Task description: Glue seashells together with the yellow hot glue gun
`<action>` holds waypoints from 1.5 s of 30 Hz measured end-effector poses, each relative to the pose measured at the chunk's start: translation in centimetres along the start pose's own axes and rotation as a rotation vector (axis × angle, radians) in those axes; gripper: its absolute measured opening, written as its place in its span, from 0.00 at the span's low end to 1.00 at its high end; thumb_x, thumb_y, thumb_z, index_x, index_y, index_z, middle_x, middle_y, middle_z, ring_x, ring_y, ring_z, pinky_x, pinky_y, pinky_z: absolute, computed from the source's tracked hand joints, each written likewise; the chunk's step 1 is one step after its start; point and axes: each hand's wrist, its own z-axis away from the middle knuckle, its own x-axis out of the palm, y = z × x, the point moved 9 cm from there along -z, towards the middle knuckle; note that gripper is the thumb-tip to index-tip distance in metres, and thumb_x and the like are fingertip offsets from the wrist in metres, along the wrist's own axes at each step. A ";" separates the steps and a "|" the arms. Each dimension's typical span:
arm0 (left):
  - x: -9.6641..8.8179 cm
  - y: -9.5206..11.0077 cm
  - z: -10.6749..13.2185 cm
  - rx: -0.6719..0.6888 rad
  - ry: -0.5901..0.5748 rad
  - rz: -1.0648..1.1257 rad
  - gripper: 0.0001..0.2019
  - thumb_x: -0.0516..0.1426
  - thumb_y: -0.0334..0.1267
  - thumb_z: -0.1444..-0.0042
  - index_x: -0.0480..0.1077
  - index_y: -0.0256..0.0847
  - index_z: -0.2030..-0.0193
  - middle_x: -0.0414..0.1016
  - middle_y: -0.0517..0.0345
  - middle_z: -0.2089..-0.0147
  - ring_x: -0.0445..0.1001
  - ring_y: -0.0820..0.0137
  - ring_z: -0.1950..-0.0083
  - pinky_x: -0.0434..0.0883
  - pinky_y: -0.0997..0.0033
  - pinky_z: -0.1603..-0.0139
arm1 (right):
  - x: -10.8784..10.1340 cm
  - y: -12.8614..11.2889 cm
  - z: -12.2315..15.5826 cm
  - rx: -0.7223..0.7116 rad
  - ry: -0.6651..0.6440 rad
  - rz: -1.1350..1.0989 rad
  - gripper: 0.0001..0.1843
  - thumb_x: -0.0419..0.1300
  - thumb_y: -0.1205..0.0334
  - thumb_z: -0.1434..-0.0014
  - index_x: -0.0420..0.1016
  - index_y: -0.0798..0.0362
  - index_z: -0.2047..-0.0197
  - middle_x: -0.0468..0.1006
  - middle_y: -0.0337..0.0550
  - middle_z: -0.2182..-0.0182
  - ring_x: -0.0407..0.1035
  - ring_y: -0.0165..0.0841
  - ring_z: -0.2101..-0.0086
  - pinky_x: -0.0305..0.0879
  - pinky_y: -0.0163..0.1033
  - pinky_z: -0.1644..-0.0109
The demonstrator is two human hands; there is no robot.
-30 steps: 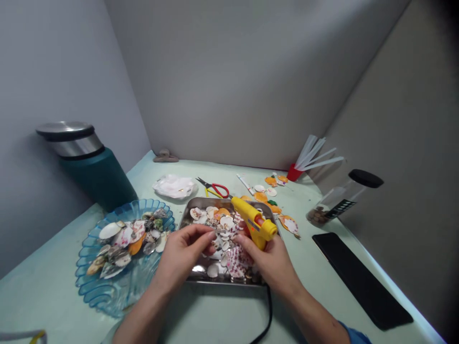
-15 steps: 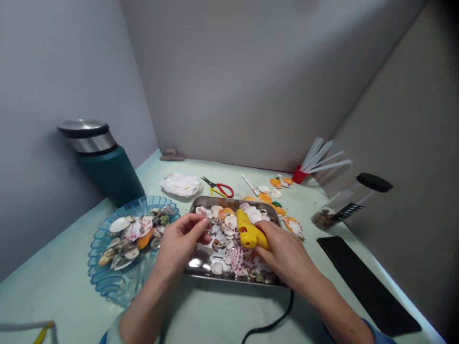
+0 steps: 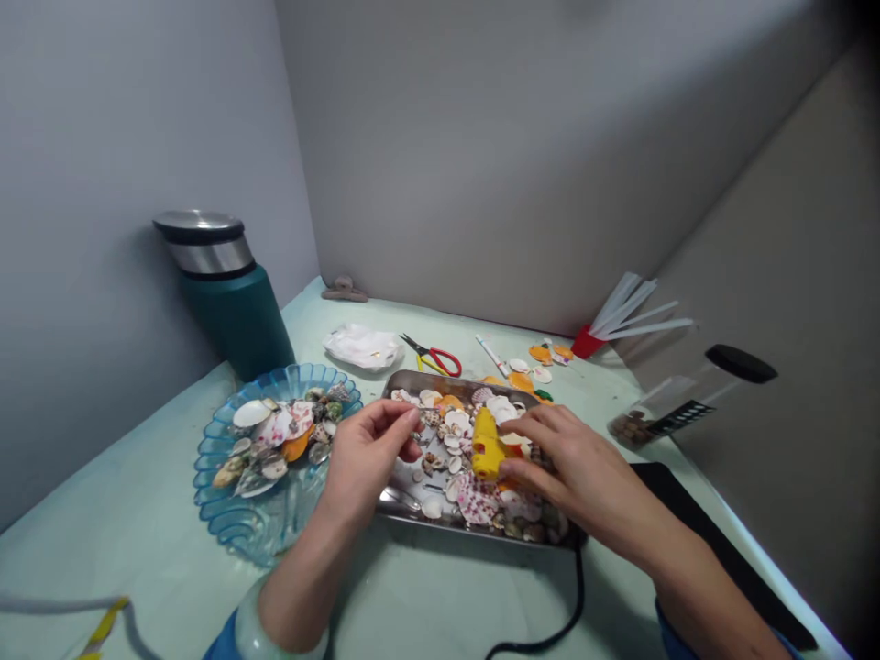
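Observation:
My left hand [image 3: 375, 449] is over the left side of a metal tray [image 3: 405, 513], thumb and fingertips pinched together; whatever they may hold is too small to make out. A yellow hot glue gun [image 3: 485, 445] rests among the shells in the tray. Right of it is my right hand [image 3: 570, 458], its fingers spread and the thumb close to the gun's body. Around the gun lie white shells [image 3: 505, 409], a pink-spotted scallop shell [image 3: 477, 498] and small spiral shells [image 3: 433, 463]. My right hand hides some shells.
A blue scalloped plate [image 3: 230, 522] of shells and a teal bottle [image 3: 237, 321] stand left. Behind the tray are scissors [image 3: 440, 357], a white packet [image 3: 364, 347] and a marker [image 3: 491, 356]. At right: a red cup [image 3: 588, 342] with translucent sticks, a jar [image 3: 680, 399], a black slab [image 3: 729, 550]. A black cord [image 3: 577, 587] runs frontward.
My right hand has loosened from the glue gun, its fingers now spread beside it. My left hand keeps its pinch. The whole view has shifted, so things appear farther right.

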 end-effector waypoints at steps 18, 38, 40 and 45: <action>-0.6 0.0 -0.2 0.072 0.058 0.066 0.10 0.62 0.41 0.54 0.72 0.35 0.69 0.72 0.62 0.77 0.68 0.77 0.81 0.65 0.79 0.79 | 7.5 -8.3 -6.3 -0.262 -0.314 0.325 0.10 0.57 0.61 0.37 0.73 0.56 0.56 0.75 0.46 0.57 0.71 0.36 0.58 0.68 0.46 0.54; -0.3 0.7 0.8 0.099 0.079 0.029 0.10 0.62 0.41 0.53 0.72 0.36 0.68 0.70 0.65 0.82 0.67 0.77 0.81 0.65 0.80 0.78 | 3.1 -4.6 -1.8 0.185 -0.178 -1.430 0.06 0.57 0.61 0.42 0.68 0.53 0.62 0.73 0.36 0.71 0.63 0.24 0.77 0.58 0.29 0.74; 0.0 0.7 0.9 0.107 0.066 0.022 0.10 0.62 0.41 0.53 0.72 0.37 0.68 0.69 0.65 0.82 0.67 0.76 0.81 0.64 0.80 0.78 | 4.1 -3.9 -1.3 0.305 -0.150 -1.629 0.11 0.62 0.58 0.47 0.69 0.54 0.62 0.73 0.37 0.71 0.61 0.22 0.79 0.56 0.28 0.77; 1.1 0.2 0.9 0.092 -0.014 -0.009 0.10 0.62 0.42 0.52 0.72 0.37 0.69 0.70 0.63 0.82 0.68 0.75 0.80 0.65 0.78 0.78 | 4.8 -3.1 -1.0 0.352 -0.070 -1.691 0.13 0.63 0.57 0.47 0.71 0.55 0.62 0.72 0.36 0.74 0.59 0.23 0.80 0.57 0.28 0.78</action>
